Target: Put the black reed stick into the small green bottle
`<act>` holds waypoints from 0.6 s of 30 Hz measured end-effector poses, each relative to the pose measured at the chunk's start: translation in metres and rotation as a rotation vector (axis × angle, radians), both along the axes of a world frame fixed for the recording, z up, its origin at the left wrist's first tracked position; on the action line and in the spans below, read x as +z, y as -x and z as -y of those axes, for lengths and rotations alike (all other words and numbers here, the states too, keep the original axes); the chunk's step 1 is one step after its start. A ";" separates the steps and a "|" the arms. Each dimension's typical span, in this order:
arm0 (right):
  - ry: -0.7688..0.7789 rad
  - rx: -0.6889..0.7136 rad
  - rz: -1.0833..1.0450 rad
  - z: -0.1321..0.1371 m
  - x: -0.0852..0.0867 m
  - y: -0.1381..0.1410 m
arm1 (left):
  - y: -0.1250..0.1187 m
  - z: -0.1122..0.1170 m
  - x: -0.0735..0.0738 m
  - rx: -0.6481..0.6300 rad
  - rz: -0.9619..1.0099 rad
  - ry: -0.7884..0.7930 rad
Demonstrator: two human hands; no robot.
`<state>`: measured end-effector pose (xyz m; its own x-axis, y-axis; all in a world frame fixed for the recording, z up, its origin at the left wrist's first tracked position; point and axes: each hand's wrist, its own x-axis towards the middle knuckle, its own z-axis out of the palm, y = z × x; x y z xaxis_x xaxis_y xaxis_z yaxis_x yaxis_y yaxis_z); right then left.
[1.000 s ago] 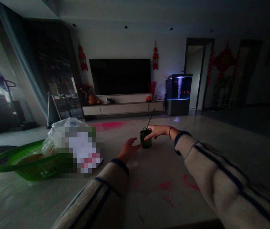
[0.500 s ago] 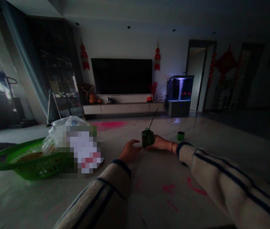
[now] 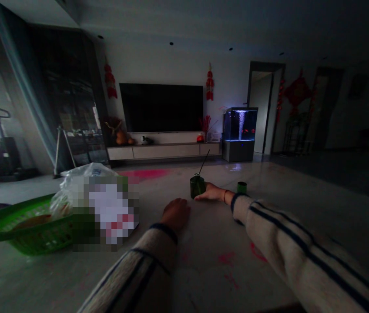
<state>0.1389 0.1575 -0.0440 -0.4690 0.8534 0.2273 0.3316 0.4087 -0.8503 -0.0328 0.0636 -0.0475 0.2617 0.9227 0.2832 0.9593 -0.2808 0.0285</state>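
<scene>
A dark green glass bottle (image 3: pixel 197 186) stands upright on the grey stone-like surface (image 3: pixel 200 256), with a thin black stick rising from its neck. My right hand (image 3: pixel 209 192) lies flat and low to the right of the bottle, its fingertips at the bottle's base. My left hand (image 3: pixel 175 214) rests curled on the surface, a little left of the bottle and apart from it, holding nothing that I can see. A small green cylindrical cap (image 3: pixel 242 187) stands beyond my right wrist.
A green plastic basket (image 3: pixel 24 230) and a plastic bag (image 3: pixel 73 191) sit at the left, partly behind a pixelated patch (image 3: pixel 106 213). Pink smears mark the surface. Farther off stand a TV cabinet (image 3: pixel 163 151) and a lit aquarium (image 3: pixel 239 134).
My right hand has dropped from the bottle's neck to lie flat at its base. My left hand has curled closer. The small green cap has come into view beyond my right wrist.
</scene>
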 end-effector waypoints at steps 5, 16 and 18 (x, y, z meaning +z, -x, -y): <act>0.040 -0.030 -0.037 -0.018 -0.004 0.005 | -0.001 0.001 -0.007 -0.003 -0.056 -0.030; -0.090 -0.142 0.087 -0.063 -0.008 0.014 | -0.005 0.008 -0.002 0.018 -0.074 -0.009; -0.101 -0.163 0.104 -0.066 -0.008 0.016 | -0.004 0.006 -0.005 0.004 -0.082 -0.028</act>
